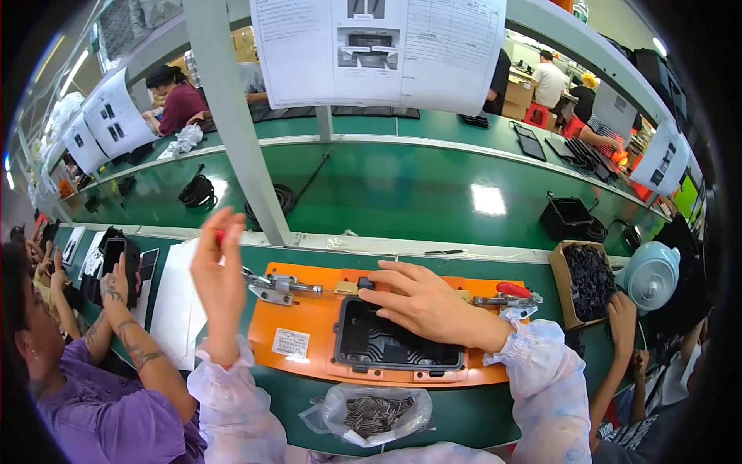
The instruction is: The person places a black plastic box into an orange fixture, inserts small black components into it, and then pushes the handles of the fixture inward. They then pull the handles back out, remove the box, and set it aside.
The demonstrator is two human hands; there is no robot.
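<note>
Orange board [267, 332] bears black box [394, 349] | I see left hand [219, 282] gripping red handle [220, 235], right hand [429, 305] spread across box | I'd press evenly, staying clear of metal clamp [277, 287]

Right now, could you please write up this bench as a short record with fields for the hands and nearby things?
Left hand: raised, blurred, something red at its fingers
Right hand: spread over the black box, fingertips by a small black piece
Black box: open, on an orange board
Clamps: one left, one right with a red handle
Front: clear bag of small metal pieces
Right side: carton of black parts
</note>
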